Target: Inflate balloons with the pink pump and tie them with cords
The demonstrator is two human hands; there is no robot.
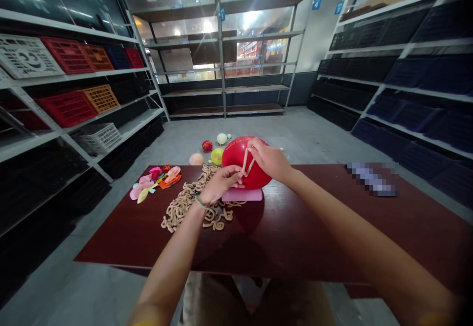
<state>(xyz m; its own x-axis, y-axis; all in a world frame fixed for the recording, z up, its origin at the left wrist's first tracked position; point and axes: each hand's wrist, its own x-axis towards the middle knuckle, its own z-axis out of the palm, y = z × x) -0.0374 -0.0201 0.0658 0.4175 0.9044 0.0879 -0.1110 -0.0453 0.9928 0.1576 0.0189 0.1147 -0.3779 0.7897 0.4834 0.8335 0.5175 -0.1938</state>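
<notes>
A blown-up red balloon (232,166) with lettering stands above the table's far edge. In front of it, a beige cord (245,160) forms a narrow loop between my hands. My left hand (220,183) pinches the cord's lower part near the balloon's near side; whether the balloon's neck is also in those fingers I cannot tell. Higher up, my right hand (271,158) has its fingertips closed on the cord's upper bend. Below the balloon lies a pink object (242,195), partly covered. A heap of similar beige cords (181,205) spreads beside and under my left wrist.
Flat, colourful balloons (148,185) lie at the left of the dark red table (303,237). Blown-up balloons, including a yellow one (216,156), are on the floor beyond. A blurred item (371,179) rests at right. Shelves with crates (66,55) flank the room.
</notes>
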